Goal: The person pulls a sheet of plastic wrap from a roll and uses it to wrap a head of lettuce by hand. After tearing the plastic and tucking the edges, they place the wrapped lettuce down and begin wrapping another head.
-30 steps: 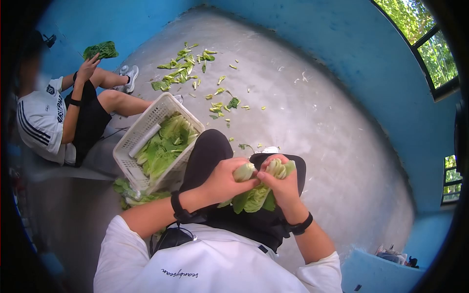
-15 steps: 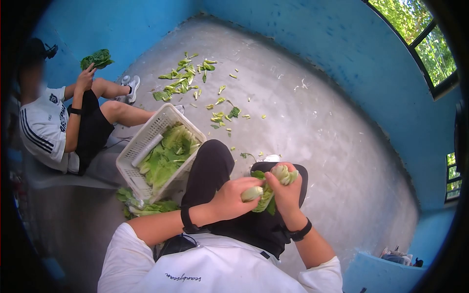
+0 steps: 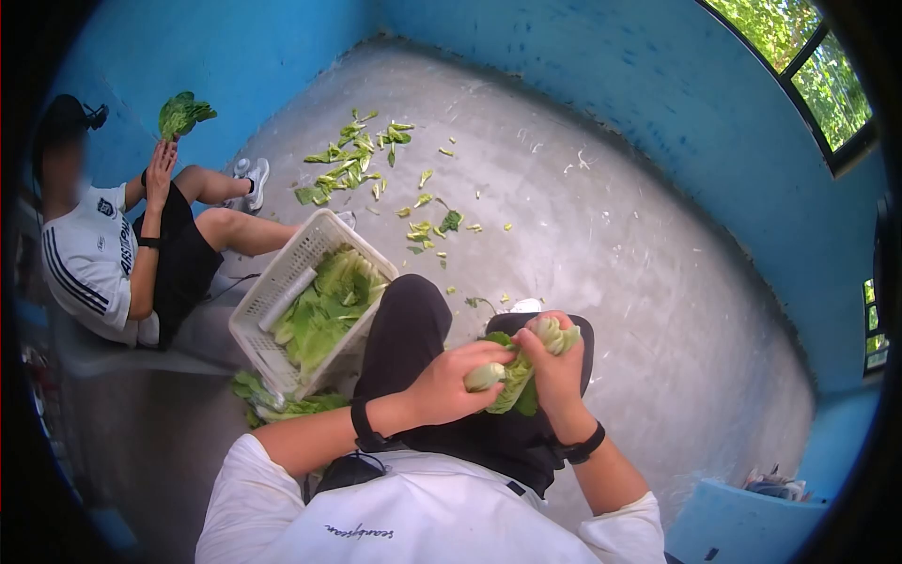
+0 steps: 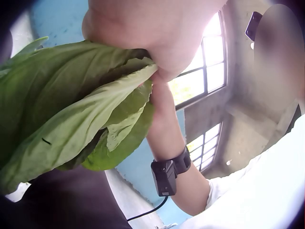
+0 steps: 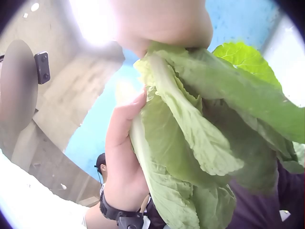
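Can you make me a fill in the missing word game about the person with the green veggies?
1. The left hand and the right hand both hold a leafy ____ vegetable.
2. The white basket on the floor has ____ in it.
3. Loose leaf scraps lie on the grey ____.
4. The walls of the room are painted ____.

Missing words: green; leaves; floor; blue

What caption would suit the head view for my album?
Both hands, left hand and right hand, grip a leafy cabbage beside a white basket.
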Motion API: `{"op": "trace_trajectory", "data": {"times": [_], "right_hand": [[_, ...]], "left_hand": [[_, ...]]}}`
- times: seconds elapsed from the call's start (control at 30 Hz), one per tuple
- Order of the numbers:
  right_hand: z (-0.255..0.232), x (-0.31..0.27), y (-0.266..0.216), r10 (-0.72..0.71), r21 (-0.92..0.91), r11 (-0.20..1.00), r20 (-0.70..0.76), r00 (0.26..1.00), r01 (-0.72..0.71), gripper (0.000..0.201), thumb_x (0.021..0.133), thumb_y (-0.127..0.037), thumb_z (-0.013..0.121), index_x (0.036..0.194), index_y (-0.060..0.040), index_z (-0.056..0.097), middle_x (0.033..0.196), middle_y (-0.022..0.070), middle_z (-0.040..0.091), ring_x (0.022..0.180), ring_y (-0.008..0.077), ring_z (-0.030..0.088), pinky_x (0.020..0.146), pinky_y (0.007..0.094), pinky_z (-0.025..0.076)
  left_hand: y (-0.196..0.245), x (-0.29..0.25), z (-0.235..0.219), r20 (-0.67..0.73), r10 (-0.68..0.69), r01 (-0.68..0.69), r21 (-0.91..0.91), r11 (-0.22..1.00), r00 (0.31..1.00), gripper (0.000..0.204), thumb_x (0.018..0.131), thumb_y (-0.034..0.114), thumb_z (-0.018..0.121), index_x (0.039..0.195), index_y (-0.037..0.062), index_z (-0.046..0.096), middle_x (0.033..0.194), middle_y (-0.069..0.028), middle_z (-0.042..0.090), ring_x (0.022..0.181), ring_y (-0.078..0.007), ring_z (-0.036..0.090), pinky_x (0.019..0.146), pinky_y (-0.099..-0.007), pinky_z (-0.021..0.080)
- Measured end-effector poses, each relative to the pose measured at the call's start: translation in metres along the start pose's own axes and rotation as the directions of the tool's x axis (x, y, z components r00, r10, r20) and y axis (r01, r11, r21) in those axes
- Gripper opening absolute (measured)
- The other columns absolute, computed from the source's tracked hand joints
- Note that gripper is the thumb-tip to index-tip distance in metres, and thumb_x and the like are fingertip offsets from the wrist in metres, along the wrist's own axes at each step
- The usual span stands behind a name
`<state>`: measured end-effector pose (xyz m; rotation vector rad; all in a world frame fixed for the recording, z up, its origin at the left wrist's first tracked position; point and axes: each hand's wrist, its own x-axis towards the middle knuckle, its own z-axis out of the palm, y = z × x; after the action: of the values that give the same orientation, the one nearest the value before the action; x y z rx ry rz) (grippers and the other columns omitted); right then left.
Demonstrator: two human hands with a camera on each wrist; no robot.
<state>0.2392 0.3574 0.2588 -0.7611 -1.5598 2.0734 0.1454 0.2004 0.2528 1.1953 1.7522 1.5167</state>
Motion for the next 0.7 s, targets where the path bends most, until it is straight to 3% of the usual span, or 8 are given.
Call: {"op": "trace_trajectory", "data": {"times": [0.03, 0.13, 0.23, 0.37, 0.4, 0.47, 0.57, 0.7], "right_hand": [[-0.003, -0.001, -0.001, 0.012, 0.017, 1.000, 0.028, 1.000, -0.013, 0.017, 0.090, 0.003, 0.071, 0.098, -0.0025, 0.057, 0.087, 0.0009, 0.063, 0.077, 0.0092, 0.064, 0.070, 0.0251, 0.053], [-0.011, -0.004, -0.008, -0.008, -0.032, 0.999, 0.122, 0.992, 0.012, 0.018, 0.089, 0.005, 0.070, 0.099, -0.0020, 0.057, 0.088, 0.0030, 0.064, 0.079, 0.0114, 0.065, 0.072, 0.0270, 0.055], [-0.018, -0.006, -0.017, -0.014, -0.054, 0.998, 0.192, 0.981, 0.025, 0.019, 0.089, 0.007, 0.069, 0.099, -0.0021, 0.056, 0.090, 0.0048, 0.065, 0.081, 0.0126, 0.067, 0.074, 0.0278, 0.056], [-0.008, -0.009, -0.028, 0.026, 0.076, 0.996, 0.249, 0.968, -0.047, 0.019, 0.090, 0.009, 0.068, 0.100, -0.0023, 0.055, 0.092, 0.0078, 0.067, 0.082, 0.0145, 0.069, 0.075, 0.0284, 0.057], [-0.008, -0.010, -0.026, 0.038, 0.041, 0.998, 0.255, 0.966, -0.050, 0.020, 0.090, 0.007, 0.067, 0.100, -0.0027, 0.054, 0.093, 0.0101, 0.068, 0.082, 0.0155, 0.068, 0.075, 0.0294, 0.057], [-0.009, -0.011, -0.020, 0.059, -0.031, 0.998, 0.270, 0.961, -0.052, 0.020, 0.090, 0.005, 0.066, 0.101, -0.0037, 0.051, 0.096, 0.0147, 0.069, 0.080, 0.0175, 0.068, 0.075, 0.0314, 0.058], [-0.005, -0.012, -0.015, 0.001, 0.114, 0.993, 0.203, 0.979, -0.025, 0.019, 0.091, 0.007, 0.066, 0.102, -0.0020, 0.053, 0.088, 0.0090, 0.069, 0.079, 0.0148, 0.068, 0.072, 0.0285, 0.057], [-0.003, -0.014, -0.009, -0.008, 0.128, 0.992, 0.093, 0.996, -0.004, 0.020, 0.091, 0.004, 0.067, 0.104, -0.0027, 0.054, 0.085, 0.0073, 0.067, 0.076, 0.0126, 0.066, 0.070, 0.0267, 0.055]], "left_hand": [[-0.002, 0.000, 0.000, 0.016, 0.001, -0.001, 0.004, 1.000, 1.000, 0.034, 0.084, 0.007, 0.074, 0.116, -0.0003, 0.069, 0.112, -0.0160, 0.071, 0.102, -0.0286, 0.070, 0.089, -0.0357, 0.055], [-0.010, 0.004, -0.016, 0.178, -0.173, 0.195, -0.114, 0.974, 0.969, 0.032, 0.084, 0.008, 0.074, 0.115, 0.0010, 0.069, 0.110, -0.0141, 0.071, 0.099, -0.0245, 0.070, 0.087, -0.0341, 0.054], [-0.020, 0.003, -0.020, 0.074, -0.203, 0.204, -0.001, 0.979, 0.976, 0.030, 0.084, 0.009, 0.075, 0.113, 0.0020, 0.070, 0.110, -0.0130, 0.070, 0.100, -0.0210, 0.069, 0.087, -0.0328, 0.053], [-0.005, 0.011, -0.018, 0.077, -0.076, 0.081, -0.058, 0.995, 0.994, 0.059, 0.079, 0.024, 0.084, 0.130, 0.0038, 0.062, 0.120, -0.0136, 0.068, 0.106, -0.0268, 0.066, 0.094, -0.0335, 0.051], [-0.005, 0.012, -0.015, 0.140, -0.071, 0.076, -0.032, 0.997, 0.988, 0.077, 0.076, 0.028, 0.087, 0.140, 0.0030, 0.054, 0.128, -0.0142, 0.065, 0.114, -0.0269, 0.064, 0.101, -0.0338, 0.048], [0.005, 0.016, -0.010, 0.239, -0.147, 0.190, -0.167, 0.968, 0.960, 0.080, 0.074, 0.029, 0.089, 0.140, 0.0022, 0.053, 0.124, -0.0132, 0.065, 0.111, -0.0220, 0.064, 0.098, -0.0336, 0.049], [0.008, 0.017, -0.007, 0.278, -0.201, 0.258, -0.185, 0.948, 0.939, 0.080, 0.073, 0.028, 0.090, 0.139, 0.0022, 0.054, 0.118, -0.0118, 0.067, 0.105, -0.0184, 0.065, 0.095, -0.0328, 0.050], [0.007, 0.017, -0.002, 0.242, -0.222, 0.260, -0.138, 0.956, 0.945, 0.075, 0.072, 0.027, 0.089, 0.136, 0.0027, 0.057, 0.111, -0.0109, 0.070, 0.097, -0.0174, 0.068, 0.091, -0.0318, 0.052]]}}
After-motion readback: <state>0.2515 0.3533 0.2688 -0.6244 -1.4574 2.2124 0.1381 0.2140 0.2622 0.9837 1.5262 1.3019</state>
